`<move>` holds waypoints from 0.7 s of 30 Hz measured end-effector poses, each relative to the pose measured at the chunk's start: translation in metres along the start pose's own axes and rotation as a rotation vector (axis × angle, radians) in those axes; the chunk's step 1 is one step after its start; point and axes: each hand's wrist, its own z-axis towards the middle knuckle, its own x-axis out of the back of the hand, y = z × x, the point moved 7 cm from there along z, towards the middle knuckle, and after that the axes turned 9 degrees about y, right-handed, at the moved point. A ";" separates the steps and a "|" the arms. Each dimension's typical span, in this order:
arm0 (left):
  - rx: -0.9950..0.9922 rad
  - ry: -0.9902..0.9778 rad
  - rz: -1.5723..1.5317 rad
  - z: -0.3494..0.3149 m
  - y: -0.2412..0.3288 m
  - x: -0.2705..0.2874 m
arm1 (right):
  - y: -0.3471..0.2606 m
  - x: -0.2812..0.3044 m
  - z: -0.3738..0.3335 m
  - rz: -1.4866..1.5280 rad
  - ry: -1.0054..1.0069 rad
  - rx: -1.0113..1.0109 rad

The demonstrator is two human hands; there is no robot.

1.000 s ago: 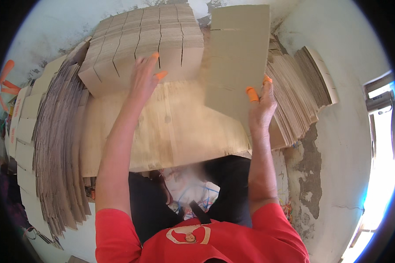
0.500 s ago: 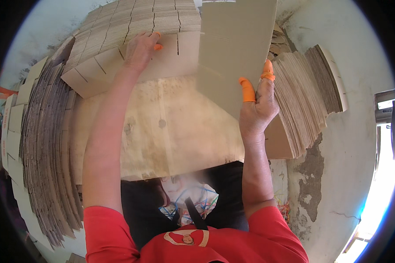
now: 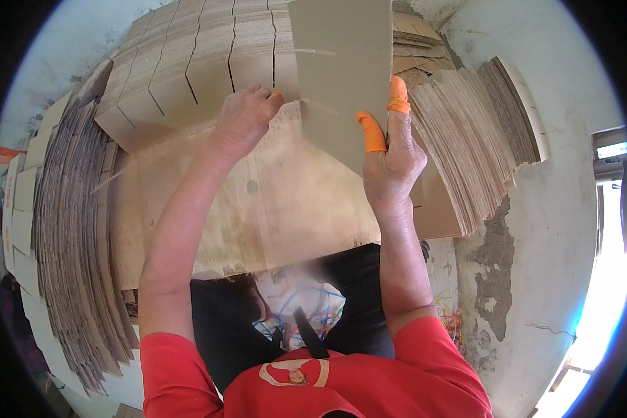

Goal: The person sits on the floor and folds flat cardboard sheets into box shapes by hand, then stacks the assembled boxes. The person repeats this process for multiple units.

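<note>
Cardboard sheet: standing upright above the worn board, being pinched at its lower edge.
Right hand: gripping the cardboard sheet, orange caps showing on two fingertips.
Left hand: curling closed on the edge of the slotted cardboard stack.
Worn board: lying flat across the lap.
Fanned stacks: leaning at left and right.
</note>
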 end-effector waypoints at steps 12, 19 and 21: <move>-0.079 0.127 -0.132 0.005 0.056 0.049 | 0.005 -0.028 -0.025 -0.064 -0.462 -0.020; 0.098 0.006 -0.377 -0.017 0.087 0.070 | 0.019 -0.030 -0.073 -0.094 -0.610 -0.140; 0.362 -0.114 -0.646 -0.026 0.080 0.060 | 0.020 -0.028 -0.079 -0.053 -0.581 -0.164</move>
